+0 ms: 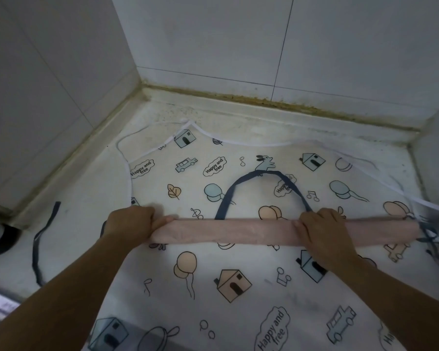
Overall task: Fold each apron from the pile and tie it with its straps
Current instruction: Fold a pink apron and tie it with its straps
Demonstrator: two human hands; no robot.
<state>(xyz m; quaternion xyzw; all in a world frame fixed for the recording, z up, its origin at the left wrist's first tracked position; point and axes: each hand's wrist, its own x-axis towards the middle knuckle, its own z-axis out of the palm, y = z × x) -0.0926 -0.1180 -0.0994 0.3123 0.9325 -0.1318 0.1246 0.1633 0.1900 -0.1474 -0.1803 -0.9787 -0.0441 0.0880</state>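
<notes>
A pink apron (pixel 236 230) lies rolled into a long narrow strip across the middle of the counter. Its dark blue neck loop (pixel 259 184) arches out behind the roll, and a dark blue waist strap (pixel 39 243) trails off to the left. My left hand (pixel 132 225) grips the roll's left end with curled fingers. My right hand (pixel 322 229) grips the roll right of its middle. Under the roll a white printed apron (pixel 238 279) with houses, balloons and cars is spread flat.
The tiled walls close in at the back and left, with a raised ledge (pixel 238 102) along them. A dark round object (pixel 0 239) sits at the left edge. More fabric and blue straps (pixel 431 236) bunch at the right edge.
</notes>
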